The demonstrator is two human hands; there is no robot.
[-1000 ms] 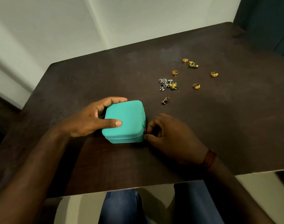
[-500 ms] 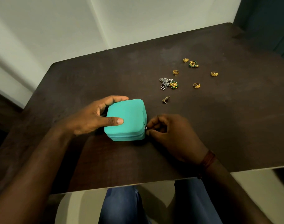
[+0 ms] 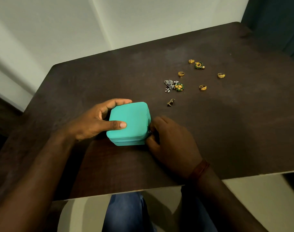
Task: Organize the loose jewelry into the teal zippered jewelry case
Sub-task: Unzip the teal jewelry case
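Note:
The teal zippered jewelry case (image 3: 134,114) sits closed on the dark table. My left hand (image 3: 94,121) grips it from the left, thumb on the lid and fingers curled over its far edge. My right hand (image 3: 169,141) is at the case's right side, pinching the small metal zipper pull (image 3: 150,131). Loose jewelry lies beyond the case to the right: a silver cluster (image 3: 170,85), two green-and-gold earrings (image 3: 179,87) (image 3: 199,65), several gold rings such as one (image 3: 202,87) and another (image 3: 221,75), and a small bronze piece (image 3: 170,102).
The dark wooden table (image 3: 226,131) ends at its front edge near my lap. White walls stand behind it, and a dark teal curtain (image 3: 280,22) hangs at the far right.
My right hand has shifted slightly along the case's right side at the zipper pull. My left hand keeps its hold, and the case has barely moved.

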